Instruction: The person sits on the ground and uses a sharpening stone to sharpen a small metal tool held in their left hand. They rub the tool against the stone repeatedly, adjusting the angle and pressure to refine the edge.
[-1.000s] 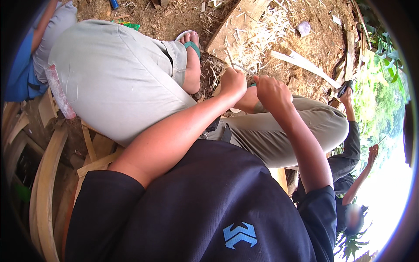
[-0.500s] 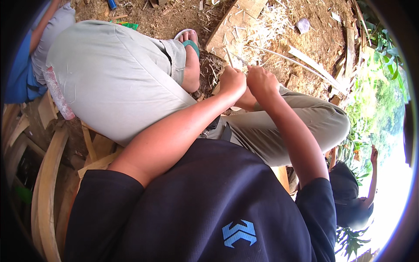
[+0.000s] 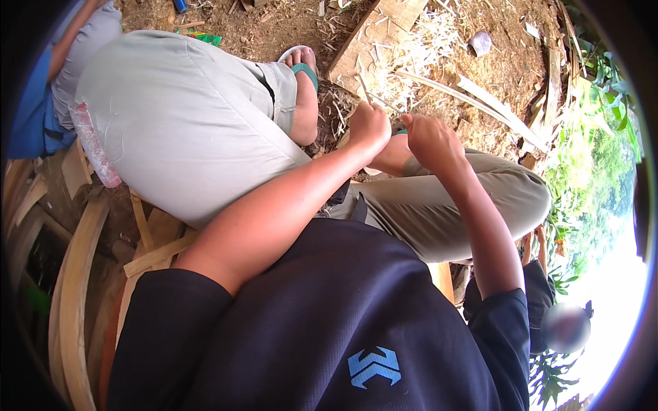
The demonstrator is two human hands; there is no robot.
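My left hand [image 3: 371, 128] is closed around a thin pale wooden stick [image 3: 364, 88], whose upper end sticks out beyond the fist. To its right, my right hand [image 3: 436, 142] is closed too, thumb raised along the top. A thin grey blade-like tool [image 3: 388, 105] runs from the right fist toward the stick; its handle is hidden in the fingers. The hands are apart, held over the ground between my knees. Beyond them a flat wooden board [image 3: 370, 48] lies scattered with shavings.
Wood shavings [image 3: 432, 48] and long curved strips [image 3: 473, 103] cover the ground ahead. A pale stone [image 3: 480, 44] lies right of them. Bent timber pieces [image 3: 75, 294] stand at my left. One person in blue [image 3: 31, 116] is at far left; another in dark clothes [image 3: 545, 291] is at right.
My right hand has drawn away to the right from my left hand, opening a gap and baring more of the grey tool. The person at right has lowered an arm.
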